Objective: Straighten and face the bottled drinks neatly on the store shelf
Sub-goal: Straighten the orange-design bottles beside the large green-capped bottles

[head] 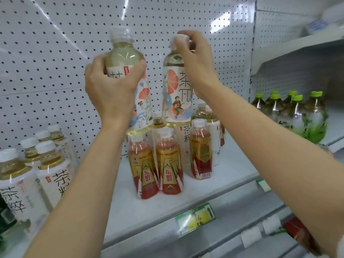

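A white pegboard back panel rises behind the display. A green price tag sits on the front rail, with blank white tags just beside it to the right.

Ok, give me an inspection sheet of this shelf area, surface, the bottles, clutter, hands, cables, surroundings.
Surface: white shelf, partly stocked, bare patches at the front; price tags on its edge.
Job's things: two tall tea bottles lifted above the shelf, left tea bottle tilted, right tea bottle upright with label facing out. Three red drink bottles stand below; the rightmost shows its barcode side. White-capped tea bottles grouped at left.
Clutter: nothing seen.
Hands: left hand wraps the left bottle's upper body; right hand grips the right bottle's cap.
Cables: nothing seen.
Surroundings: pegboard back panel; green-capped bottles on the neighbouring shelf.
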